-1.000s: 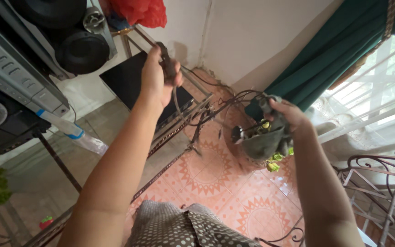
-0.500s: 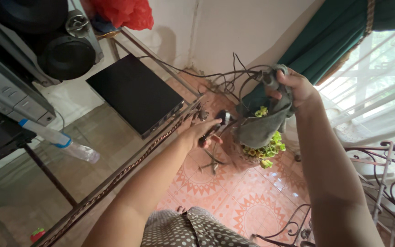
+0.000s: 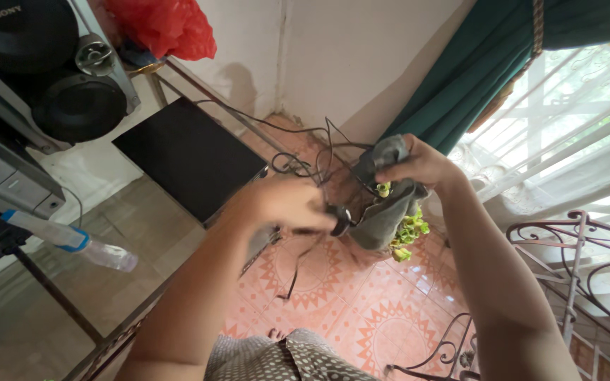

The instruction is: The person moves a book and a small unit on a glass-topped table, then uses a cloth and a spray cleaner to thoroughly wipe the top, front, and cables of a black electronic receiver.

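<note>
My right hand (image 3: 416,164) is closed around a crumpled grey cloth (image 3: 383,215) that hangs down from it. My left hand (image 3: 287,203), blurred by motion, grips a dark plug end (image 3: 338,219) of a black cable (image 3: 326,152) right beside the cloth. The cable loops in a tangle above and behind both hands, and one strand dangles toward the floor. Yellow-green flowers (image 3: 409,231) show under the cloth.
A glass-topped metal table (image 3: 93,233) on the left carries a flat black box (image 3: 188,155), a plastic bottle (image 3: 72,240), a stereo and speakers (image 3: 79,106). A green curtain (image 3: 503,63), a red bag (image 3: 160,25), a wrought-iron rack (image 3: 573,261) and patterned orange floor tiles (image 3: 361,303) surround me.
My left hand came down from high above the black box to beside the cloth, carrying the cable end. My right hand stayed on the cloth, shifting slightly left.
</note>
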